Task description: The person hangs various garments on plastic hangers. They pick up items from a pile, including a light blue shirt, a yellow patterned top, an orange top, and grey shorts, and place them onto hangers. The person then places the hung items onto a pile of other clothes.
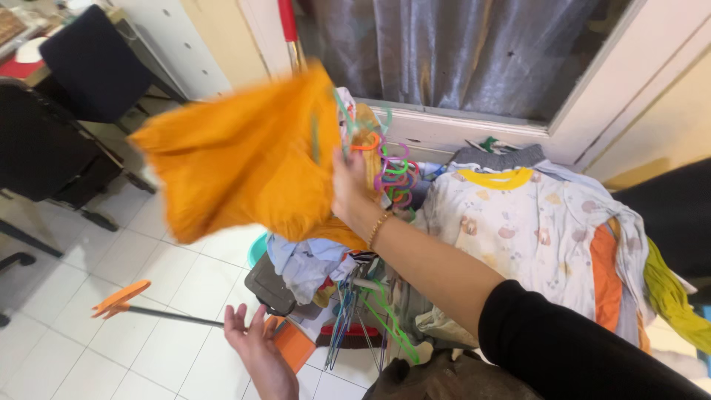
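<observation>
Garment (237,159) held up at centre-left by right hand (349,185), hangers (392,174) just right of it, clothes pile (533,237) further right, pole (159,311) below-left beside left hand (255,348), chair (44,148) far left.

A heap of clothes (533,222) and hangers (370,311) covers the white-tiled floor (111,341).

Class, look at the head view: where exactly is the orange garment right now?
The orange garment is held up in the upper left-centre by the right hand, above the tiled floor, just left of the coloured hangers.
</observation>
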